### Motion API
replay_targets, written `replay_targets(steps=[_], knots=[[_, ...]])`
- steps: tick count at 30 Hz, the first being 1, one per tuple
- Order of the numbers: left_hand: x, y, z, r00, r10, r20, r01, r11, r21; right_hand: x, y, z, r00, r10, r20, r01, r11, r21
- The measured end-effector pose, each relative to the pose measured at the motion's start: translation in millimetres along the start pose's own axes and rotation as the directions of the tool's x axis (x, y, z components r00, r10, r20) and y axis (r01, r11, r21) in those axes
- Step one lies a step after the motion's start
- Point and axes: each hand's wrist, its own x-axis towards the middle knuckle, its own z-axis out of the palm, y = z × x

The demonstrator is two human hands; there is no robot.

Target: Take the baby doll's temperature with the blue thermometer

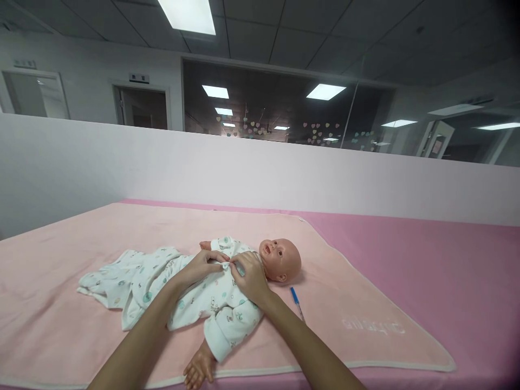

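A baby doll (282, 259) lies on its back, its head toward the right, dressed in a white printed baby garment (217, 298). Both my hands meet at the front of the garment on the doll's chest. My left hand (205, 264) pinches the cloth edge beside a small white fastener (225, 265). Just right of it, below the doll's chin, my right hand (249, 273) has its fingertips closed on the opposite edge of the garment. Its fingers partly cover the collar. One doll arm stretches toward me, and the lower garment spreads out flat to the left.
Under the doll is a pink blanket (345, 292) with a pale border, over a darker pink surface (459, 271). A blue-capped pen (296, 298) lies near the doll's head, partly behind my right forearm. A white partition (260, 170) stands along the far side.
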Motion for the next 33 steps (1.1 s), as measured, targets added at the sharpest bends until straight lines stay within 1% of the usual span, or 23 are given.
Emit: replay_targets(steps=[4,9,11,15,17,19,21,23,27,30,33], knots=[[-0.6,1.7,0.0,1.0,0.003,0.003,-0.003,1.0,-0.027,-0.1,-0.3,0.0,1.0,0.001,-0.001,-0.001,1.0,-0.01],[-3.2,7.3,-0.4,0.995,0.062,-0.081,-0.069,0.994,-0.083,0.1,0.3,-0.1,1.0,0.003,-0.003,-0.003,1.0,-0.03],[-2.9,5.8,0.5,0.992,0.097,-0.085,-0.099,0.995,-0.013,0.0,1.0,0.6,1.0,0.005,0.001,-0.005,0.999,-0.035],[-2.5,0.7,3.1,0.985,0.166,-0.055,-0.152,0.968,0.201,-0.6,2.8,3.0,1.0,0.013,-0.001,-0.013,0.999,-0.036],[-4.7,0.7,3.2,0.986,0.158,-0.045,-0.143,0.961,0.238,-1.2,3.6,3.4,1.0,0.018,-0.014,-0.019,0.999,-0.038],[-8.8,2.1,1.5,0.991,0.13,-0.02,-0.122,0.967,0.224,-1.8,3.3,2.5,1.0,0.01,-0.027,-0.012,0.999,-0.045],[-14.1,3.5,-2.1,0.994,0.112,0.01,-0.112,0.975,0.194,-1.6,0.8,1.0,1.0,-0.015,-0.025,0.014,0.998,-0.06],[-19.7,3.9,-7.4,0.994,0.104,0.045,-0.111,0.977,0.18,0.0,-4.5,0.6,0.998,-0.06,0.001,0.06,0.995,-0.076],[-30.9,4.3,-18.8,0.991,0.079,0.111,-0.094,0.986,0.139,8.1,-21.0,10.3,0.973,-0.2,0.118,0.21,0.974,-0.086],[-38.0,4.2,-24.6,0.995,0.065,0.077,-0.074,0.989,0.125,15.7,-31.2,23.9,0.949,-0.258,0.183,0.277,0.957,-0.085],[-42.4,1.6,-26.5,0.998,0.058,0.002,-0.058,0.987,0.149,19.8,-34.7,33.0,0.945,-0.255,0.206,0.277,0.957,-0.084]])
